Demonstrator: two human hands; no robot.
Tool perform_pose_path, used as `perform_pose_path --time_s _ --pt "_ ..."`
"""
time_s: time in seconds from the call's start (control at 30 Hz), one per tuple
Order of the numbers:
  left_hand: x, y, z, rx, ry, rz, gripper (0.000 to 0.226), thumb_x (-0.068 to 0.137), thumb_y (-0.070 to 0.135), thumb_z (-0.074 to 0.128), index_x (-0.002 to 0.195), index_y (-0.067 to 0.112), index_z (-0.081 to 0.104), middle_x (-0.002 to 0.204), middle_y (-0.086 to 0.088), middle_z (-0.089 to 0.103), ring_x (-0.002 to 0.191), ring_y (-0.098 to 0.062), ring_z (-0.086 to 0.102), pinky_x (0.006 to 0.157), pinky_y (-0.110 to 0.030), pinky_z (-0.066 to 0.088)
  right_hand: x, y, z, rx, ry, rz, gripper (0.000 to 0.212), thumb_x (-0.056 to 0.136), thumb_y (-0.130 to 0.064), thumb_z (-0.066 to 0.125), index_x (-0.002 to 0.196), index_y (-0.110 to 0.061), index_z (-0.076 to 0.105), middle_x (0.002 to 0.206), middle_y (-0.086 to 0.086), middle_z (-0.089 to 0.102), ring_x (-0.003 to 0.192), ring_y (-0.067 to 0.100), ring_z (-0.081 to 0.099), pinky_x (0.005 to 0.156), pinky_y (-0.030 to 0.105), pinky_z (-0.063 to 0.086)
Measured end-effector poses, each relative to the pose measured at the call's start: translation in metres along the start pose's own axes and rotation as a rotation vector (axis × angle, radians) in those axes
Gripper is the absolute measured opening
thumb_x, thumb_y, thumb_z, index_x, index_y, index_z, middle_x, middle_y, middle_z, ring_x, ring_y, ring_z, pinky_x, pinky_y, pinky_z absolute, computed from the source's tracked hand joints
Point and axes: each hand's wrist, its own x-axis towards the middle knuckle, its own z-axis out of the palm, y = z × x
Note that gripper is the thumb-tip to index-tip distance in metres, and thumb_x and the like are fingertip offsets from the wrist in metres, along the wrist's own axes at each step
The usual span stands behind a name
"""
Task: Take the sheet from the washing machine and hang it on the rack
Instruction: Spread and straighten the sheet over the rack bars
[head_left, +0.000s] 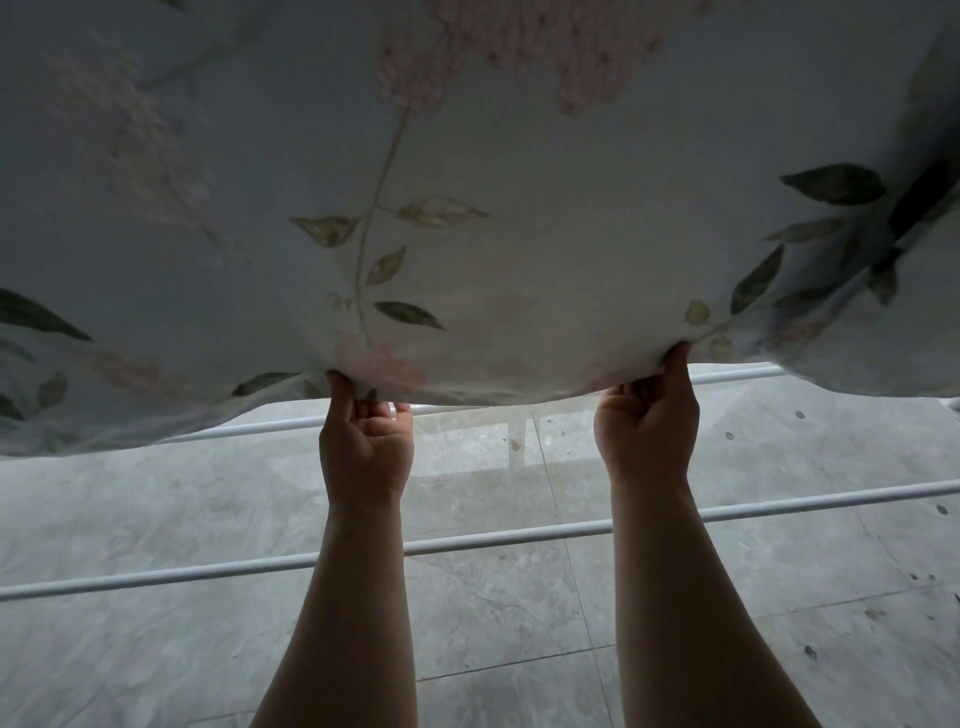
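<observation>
Item: one sheet (493, 182), pale, printed with pink flower clusters and green leaves, spread across the whole upper half of the frame, its lower edge sagging along the middle. Holders: two hands. The left hand (363, 441), centre-left, had its fingers curled over and clamped on the sheet's lower edge; the right hand (647, 423), centre-right, pinched the same edge with thumb and curled fingers. Two bare forearms rose from the bottom edge. Beneath: one rack (493, 538), with two white rods counted. The near rod (156, 575) slanted across the lower middle, crossed by both forearms; the far rod (234, 431) lay just under the sheet's edge, partly hidden by cloth and hands. Ground: grey marbled tile floor (156, 509), with several dark spots at the right.
</observation>
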Motion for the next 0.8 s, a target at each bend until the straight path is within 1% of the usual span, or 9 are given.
perform_pose_path --time_s 0.07,0.13,0.17,0.3,0.4,0.53,0.67,0.73,0.8 --pt "-0.001 0.001 0.003 0.001 0.019 0.005 0.024 0.096 0.027 0.060 0.083 0.015 0.076 0.088 0.010 0.075 0.108 0.005 0.062 0.094 -0.027 0.049 -0.001 0.002 0.000 0.017 -0.014 0.001 0.033 0.098 -0.030 0.059 0.120 -0.008 0.067 0.102 0.001 0.075 0.090 0.008 0.071 0.075 0.017 0.054" --pt "-0.003 0.003 0.005 -0.016 0.049 0.004 0.019 0.097 0.026 0.060 0.086 0.016 0.072 0.086 0.016 0.073 0.127 0.008 0.039 0.074 -0.022 0.054 -0.003 0.005 0.000 -0.007 -0.031 -0.007 0.030 0.097 -0.034 0.059 0.113 -0.012 0.069 0.095 -0.002 0.074 0.083 0.005 0.069 0.073 0.016 0.053" --pt "-0.004 0.004 0.006 -0.016 0.060 0.009 0.017 0.097 0.026 0.059 0.088 0.016 0.070 0.086 0.018 0.072 0.128 0.006 0.030 0.071 -0.020 0.053 -0.003 0.006 0.000 -0.002 -0.038 -0.005 0.030 0.096 -0.037 0.059 0.111 -0.013 0.070 0.093 -0.004 0.073 0.081 0.004 0.068 0.075 0.016 0.053" --pt "-0.007 0.005 0.007 0.015 0.059 0.032 0.018 0.099 0.025 0.055 0.102 0.014 0.069 0.094 0.010 0.076 0.105 0.007 0.055 0.088 -0.014 0.048 -0.002 0.007 -0.003 0.039 -0.050 0.014 0.055 0.094 -0.051 0.057 0.131 -0.012 0.062 0.121 0.000 0.070 0.112 0.008 0.066 0.097 0.021 0.050" --pt "-0.006 0.007 0.003 -0.011 0.007 0.020 0.023 0.100 0.026 0.053 0.100 0.012 0.072 0.097 0.007 0.076 0.109 0.003 0.059 0.086 -0.013 0.048 -0.002 0.008 -0.003 0.033 -0.056 0.019 0.054 0.096 -0.050 0.055 0.134 -0.013 0.060 0.126 -0.001 0.068 0.116 0.009 0.064 0.099 0.023 0.049" --pt "-0.001 0.009 -0.002 0.028 -0.019 0.036 0.027 0.098 0.028 0.056 0.111 0.010 0.071 0.114 0.001 0.073 0.112 -0.011 0.066 0.105 -0.028 0.043 -0.005 0.006 -0.001 0.075 -0.140 0.055 0.049 0.099 -0.039 0.056 0.138 -0.010 0.056 0.136 0.006 0.061 0.127 0.019 0.057 0.110 0.036 0.042" --pt "0.000 0.014 0.000 0.056 0.013 0.043 0.027 0.093 0.035 0.064 0.115 0.021 0.071 0.122 0.004 0.069 0.118 -0.019 0.063 0.109 -0.044 0.039 -0.010 0.009 -0.004 0.087 -0.176 0.141 0.028 0.101 -0.021 0.054 0.116 -0.008 0.073 0.131 0.010 0.065 0.123 0.023 0.061 0.108 0.040 0.045" --pt "0.001 0.019 0.003 0.057 0.026 0.072 0.026 0.091 0.038 0.065 0.111 0.024 0.073 0.124 0.001 0.069 0.114 -0.024 0.066 0.104 -0.048 0.045 -0.014 0.013 -0.008 0.061 -0.180 0.220 0.031 0.101 -0.024 0.052 0.101 -0.011 0.079 0.126 0.008 0.068 0.120 0.021 0.063 0.106 0.036 0.046" --pt "0.003 0.024 0.005 0.076 0.060 0.118 0.029 0.091 0.042 0.064 0.113 0.024 0.072 0.122 -0.003 0.070 0.113 -0.027 0.066 0.100 -0.050 0.048 -0.017 0.019 -0.011 0.015 -0.208 0.275 0.031 0.099 -0.026 0.050 0.104 -0.014 0.079 0.128 0.006 0.066 0.122 0.021 0.061 0.105 0.038 0.048"
